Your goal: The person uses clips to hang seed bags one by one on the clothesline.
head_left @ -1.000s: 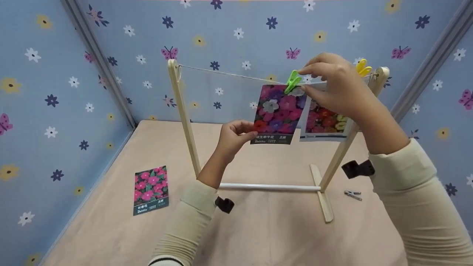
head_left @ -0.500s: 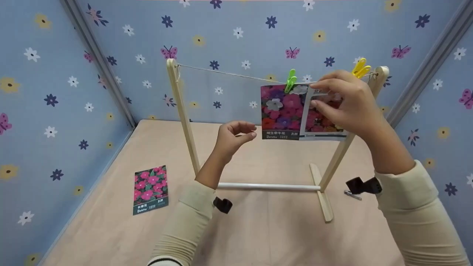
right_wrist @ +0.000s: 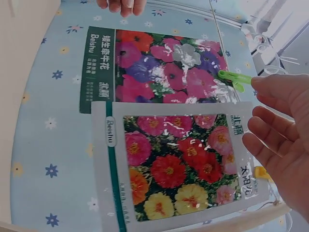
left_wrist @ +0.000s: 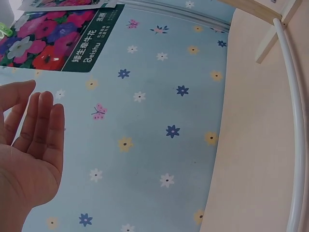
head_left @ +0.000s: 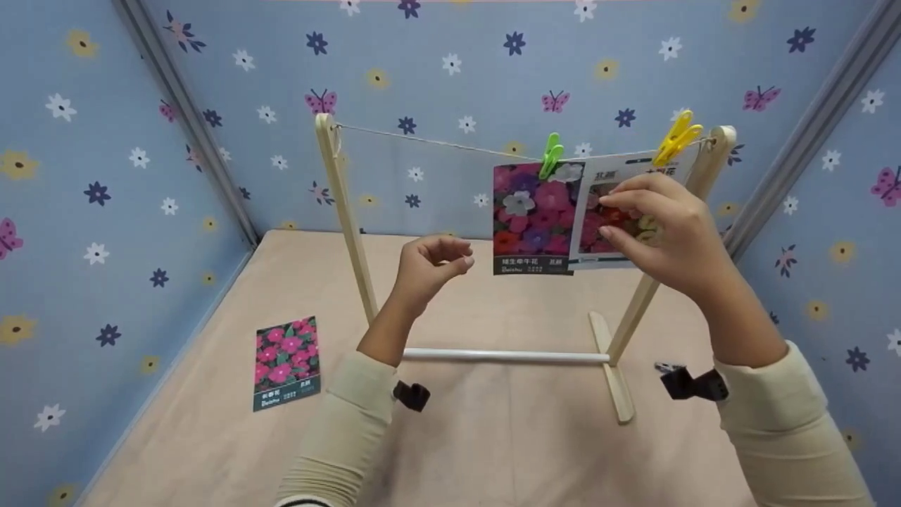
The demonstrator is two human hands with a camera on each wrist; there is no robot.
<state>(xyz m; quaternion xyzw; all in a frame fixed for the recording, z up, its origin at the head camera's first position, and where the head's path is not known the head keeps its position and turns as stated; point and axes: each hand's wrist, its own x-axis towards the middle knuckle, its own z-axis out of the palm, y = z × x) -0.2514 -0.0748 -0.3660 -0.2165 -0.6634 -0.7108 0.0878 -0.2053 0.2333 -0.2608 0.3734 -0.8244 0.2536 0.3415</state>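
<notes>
A flower seed packet (head_left: 531,225) with pink and purple blooms hangs from a cord (head_left: 436,144), pinned by a green clothespin (head_left: 551,153). To its right a white-edged seed packet (right_wrist: 178,166) with red and yellow flowers hangs under a yellow clothespin (head_left: 677,139). My left hand (head_left: 431,274) is left of the first packet, apart from it, fingers loosely bent around nothing. My right hand (head_left: 672,229) holds nothing, thumb and fingers spread in front of the white-edged packet, covering part of it in the head view.
A wooden frame with a left post (head_left: 346,211) and white bottom bar (head_left: 500,355) carries the cord. Another pink-flowered seed packet (head_left: 287,359) lies on the table at left. A small metallic clip (head_left: 667,367) lies at right, partly behind the right wrist camera.
Both hands let go: the right hand left the green clothespin and came down and right, the left released the packet's edge and drew back left. The packet now hangs straighter.
</notes>
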